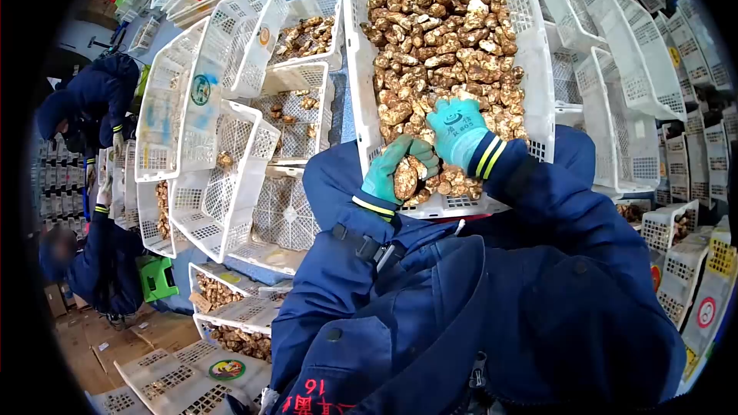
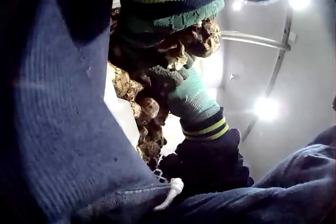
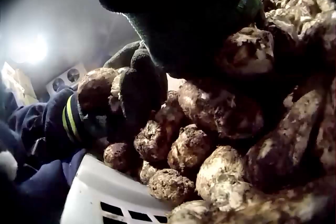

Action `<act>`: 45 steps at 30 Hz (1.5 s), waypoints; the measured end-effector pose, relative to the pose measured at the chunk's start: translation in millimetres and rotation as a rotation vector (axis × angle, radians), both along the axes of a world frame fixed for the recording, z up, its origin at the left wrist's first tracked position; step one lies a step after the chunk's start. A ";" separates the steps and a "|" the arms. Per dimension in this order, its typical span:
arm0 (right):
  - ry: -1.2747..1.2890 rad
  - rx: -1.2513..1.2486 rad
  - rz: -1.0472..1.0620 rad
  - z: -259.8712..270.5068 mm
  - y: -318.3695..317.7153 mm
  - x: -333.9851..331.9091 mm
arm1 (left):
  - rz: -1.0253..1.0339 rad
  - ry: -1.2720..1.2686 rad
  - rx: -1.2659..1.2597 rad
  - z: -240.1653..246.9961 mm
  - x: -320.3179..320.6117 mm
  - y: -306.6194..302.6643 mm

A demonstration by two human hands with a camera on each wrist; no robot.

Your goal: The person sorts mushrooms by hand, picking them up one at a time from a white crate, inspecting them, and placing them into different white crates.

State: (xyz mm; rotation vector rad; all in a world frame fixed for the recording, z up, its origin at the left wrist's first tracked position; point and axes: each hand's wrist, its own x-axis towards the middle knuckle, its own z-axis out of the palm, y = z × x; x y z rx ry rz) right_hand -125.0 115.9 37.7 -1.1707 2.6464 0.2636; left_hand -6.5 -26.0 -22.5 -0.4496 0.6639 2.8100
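Observation:
Both hands wear green gloves and work low over a white plastic crate (image 1: 542, 92) of knobbly brown-and-white mushrooms (image 1: 442, 54). My left hand (image 1: 388, 173), at the crate's near left corner, grips a rounded brown mushroom (image 1: 405, 178). In the right wrist view that mushroom (image 3: 97, 90) shows against the left glove. My right hand (image 1: 459, 132) is just right of it, back of the glove up, over the near part of the pile. Its fingertips are hidden in the left wrist view, and I cannot tell whether they hold anything.
Stacked white crates (image 1: 231, 177) stand on the left, some with a few mushrooms inside. More crates (image 1: 630, 100) line the right side. Two people in dark blue work at the far left, near a green stool (image 1: 157, 278). The main crate sits close before my lap.

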 end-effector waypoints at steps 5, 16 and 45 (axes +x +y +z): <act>0.019 -0.323 0.014 -15.4 28.1 -17.0 | -0.016 0.036 -0.076 5.4 3.0 2.4; 0.044 0.003 0.074 -8.9 12.7 3.5 | -0.028 0.046 -0.077 4.0 2.6 1.2; 0.025 -0.560 0.507 -36.1 99.2 -42.8 | -0.119 0.076 -0.099 8.1 4.8 -3.5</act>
